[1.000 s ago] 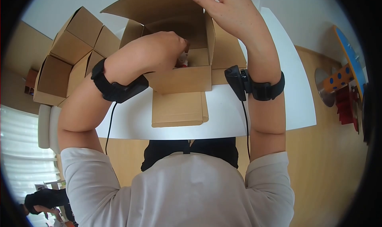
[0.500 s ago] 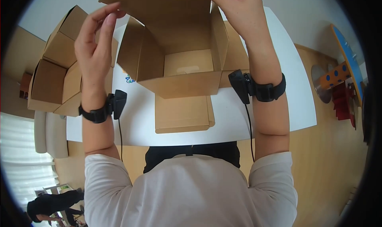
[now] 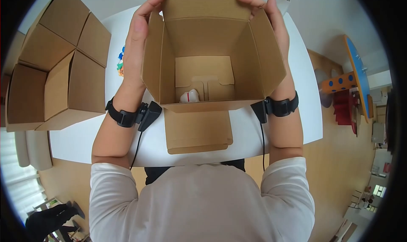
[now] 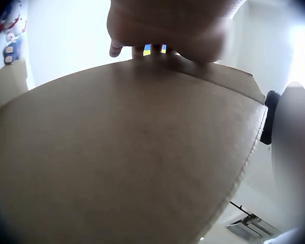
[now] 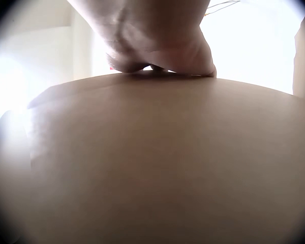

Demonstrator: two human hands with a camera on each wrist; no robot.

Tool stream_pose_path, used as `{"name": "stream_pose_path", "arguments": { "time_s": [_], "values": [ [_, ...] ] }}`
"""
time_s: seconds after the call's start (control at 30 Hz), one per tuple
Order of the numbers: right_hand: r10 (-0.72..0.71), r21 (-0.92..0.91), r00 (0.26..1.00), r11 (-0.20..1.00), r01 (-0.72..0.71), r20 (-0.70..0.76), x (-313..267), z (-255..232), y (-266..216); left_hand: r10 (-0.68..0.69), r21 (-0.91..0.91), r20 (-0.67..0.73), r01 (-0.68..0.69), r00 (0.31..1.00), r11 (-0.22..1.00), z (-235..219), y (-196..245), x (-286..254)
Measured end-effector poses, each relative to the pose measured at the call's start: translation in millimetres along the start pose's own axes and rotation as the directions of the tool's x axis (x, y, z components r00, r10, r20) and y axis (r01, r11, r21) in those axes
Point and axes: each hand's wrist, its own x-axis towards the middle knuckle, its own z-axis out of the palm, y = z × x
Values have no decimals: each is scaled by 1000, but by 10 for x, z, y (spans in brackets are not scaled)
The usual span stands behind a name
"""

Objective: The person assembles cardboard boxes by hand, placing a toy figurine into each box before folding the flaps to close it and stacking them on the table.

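In the head view an open cardboard box (image 3: 203,38) stands on the white table with its flaps up. Inside, by the near wall at the left, lies a white object with a red mark (image 3: 189,96). My left hand (image 3: 137,47) rests along the box's left side, fingertips at the raised back flap. On the opposite side my right hand (image 3: 277,34) touches the outside of the right flap, its fingers reaching to the back flap. Both wrist views show cardboard filling the picture, with the left hand (image 4: 168,30) and the right hand (image 5: 157,40) above it.
A second open cardboard box (image 3: 55,68) stands at the left of the table (image 3: 76,140). A flat cardboard flap (image 3: 197,132) lies in front of the middle box. Small colourful items (image 3: 121,64) show beside my left hand. Another person is at the lower left.
My left hand came out of the box and moved to its left side. My right hand shifted from the top flap to the right side. The box now faces me more squarely, its back flap upright.
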Motion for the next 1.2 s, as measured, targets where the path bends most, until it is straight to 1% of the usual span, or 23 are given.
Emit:
{"name": "stream_pose_path", "arguments": {
  "time_s": [0.07, 0.1, 0.17, 0.23, 0.3, 0.4, 0.47, 0.5, 0.53, 0.57, 0.6, 0.63, 0.7, 0.8, 0.83, 0.9, 0.93, 0.97, 1.0, 1.07, 1.1, 1.13, 1.2],
  "values": [
    [27, -73, 996, 997, -33, -84, -9, 103, 75, -31, -66, -80, 26, 996, 997, 137, -1, -35],
    [39, -108, 991, 993, -53, -125, -7, 146, 103, -3, -39, -74, 0, 997, 999, 122, -46, -45],
    [11, -141, 987, 989, -34, -160, -5, 163, 124, 56, -63, -30, -57, 998, 996, 70, -98, -31],
    [-33, -167, 984, 986, 3, -177, -18, 158, 98, 122, -163, 40, -114, 992, 980, -1, -119, 1],
    [-100, -193, 979, 979, 65, -179, -29, 192, 74, 137, -31, 15, -136, 991, 990, -107, -103, 10],
    [-287, -324, 956, 912, 251, -66, -53, 86, 56, 180, 49, -76, -176, 981, 983, 105, 10, -32],
    [-279, -195, 955, 936, 295, 103, -75, -40, -6, 285, 99, 5, -284, 959, 954, 100, 66, -52],
    [-284, -124, 940, 943, 310, 189, -80, -46, -7, 336, 118, 45, -339, 941, 934, 99, 95, -62],
    [-316, -179, 931, 920, 348, 184, -83, -45, 6, 401, 109, 119, -414, 908, 904, 18, 58, -21],
    [-349, -234, 919, 892, 386, 182, -83, -44, 17, 432, 92, 157, -449, 888, 889, 5, 35, -29],
    [-365, -227, 911, 886, 403, 193, -102, -42, 1, 461, 73, 195, -482, 866, 873, 7, 29, -28],
    [-380, -220, 902, 880, 421, 204, -119, -30, -16, 455, 52, 193, -472, 869, 880, 13, 59, -36],
    [-368, -87, 898, 913, 398, 241, -136, 85, -17, 427, 1, 187, -435, 885, 901, 3, 66, -35],
    [-411, -260, 899, 861, 438, 154, -29, 17, 126, 319, -28, 124, -318, 940, 948, 14, -5, -62],
    [-363, -270, 915, 876, 399, 177, 9, -31, 91, 295, -10, 116, -296, 948, 955, 4, -34, -44],
    [-410, -123, 895, 893, 433, 174, 84, 3, 140, 226, 34, 110, -231, 968, 972, -41, -119, -10],
    [-395, -130, 904, 900, 417, 164, 106, -30, 153, 194, 50, 104, -200, 975, 979, -34, -131, 8],
    [-380, -137, 912, 906, 401, 155, 138, -84, 182, 168, 69, 57, -172, 984, 983, -26, -154, 22],
    [-363, -144, 921, 913, 382, 143, 149, -115, 194, 130, 39, 64, -133, 989, 990, -38, -131, 14],
    [-305, -241, 935, 908, 343, 182, 141, -137, 181, 52, -23, 85, -50, 995, 998, -33, -72, -38],
    [-272, -289, 941, 901, 322, 199, 142, -148, 178, 23, -13, 42, -22, 999, 1000, -24, -85, -35],
    [-266, -278, 947, 910, 309, 181, 152, -175, 193, -7, -3, -3, 7, 1000, 1000, -19, -108, -37],
    [-249, -251, 958, 927, 279, 145, 192, -239, 240, -61, 17, -26, 62, 998, 998, -50, -110, -37]
  ]
}}
